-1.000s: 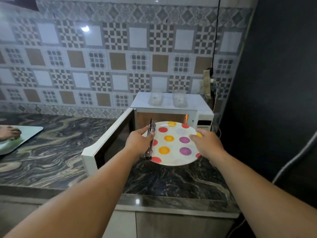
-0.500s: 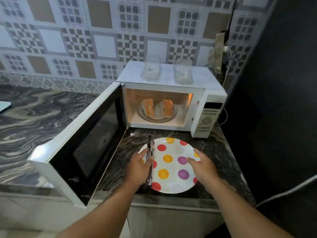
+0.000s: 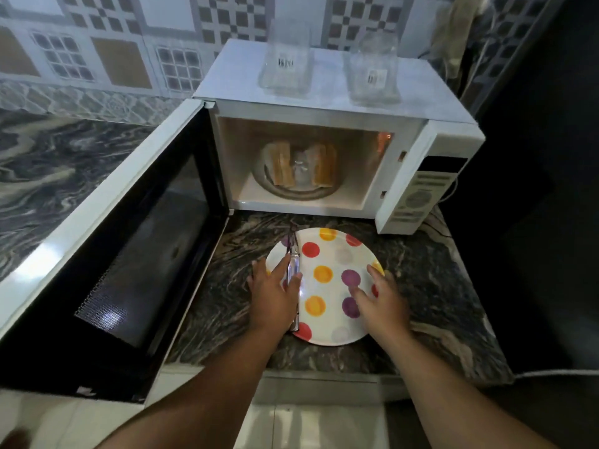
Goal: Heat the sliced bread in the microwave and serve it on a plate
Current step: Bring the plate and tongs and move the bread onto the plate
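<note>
The white microwave [image 3: 327,92] stands with its door [image 3: 136,241] swung wide to the left. Inside, on the glass turntable [image 3: 301,193], two stacks of sliced bread [image 3: 284,165] stand upright side by side. A white plate with coloured dots [image 3: 334,296] lies flat on the marble counter just in front of the oven. My left hand [image 3: 274,296] rests at the plate's left rim and grips metal tongs [image 3: 293,264] that point toward the oven. My right hand [image 3: 381,303] lies on the plate's right side with fingers spread.
Two clear plastic containers [image 3: 285,63] [image 3: 372,69] sit on the microwave's top. The open door blocks the counter [image 3: 437,286] to the left of the plate. A dark wall closes the right side, and a white cable [image 3: 551,372] runs below the counter edge.
The plate came down from in front of the oven opening onto the counter. My right hand's fingers have loosened and spread on it. The bread inside has come into view.
</note>
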